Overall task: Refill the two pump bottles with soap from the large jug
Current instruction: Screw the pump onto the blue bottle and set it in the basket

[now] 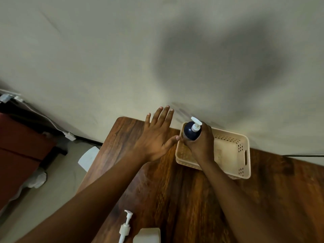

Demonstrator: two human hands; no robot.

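A dark blue pump bottle (pixel 191 132) with a white pump head stands upright at the left end of a beige perforated basket (pixel 235 151). My right hand (pixel 201 142) is wrapped around the bottle's body from the right. Just left of the bottle, my left hand (pixel 156 135) hovers flat over the wooden table with fingers spread, its thumb tip close to the bottle. A loose white pump head (pixel 125 225) with its tube lies on the table near the bottom edge. Beside it a white container top (pixel 148 235) shows, cut off by the frame.
The wooden table (pixel 175 190) stands against a pale wall, and the basket sits at its far edge. Left of the table on the floor are a dark red piece of furniture (pixel 22 149), cables, white plugs and crumpled white paper (pixel 37 179).
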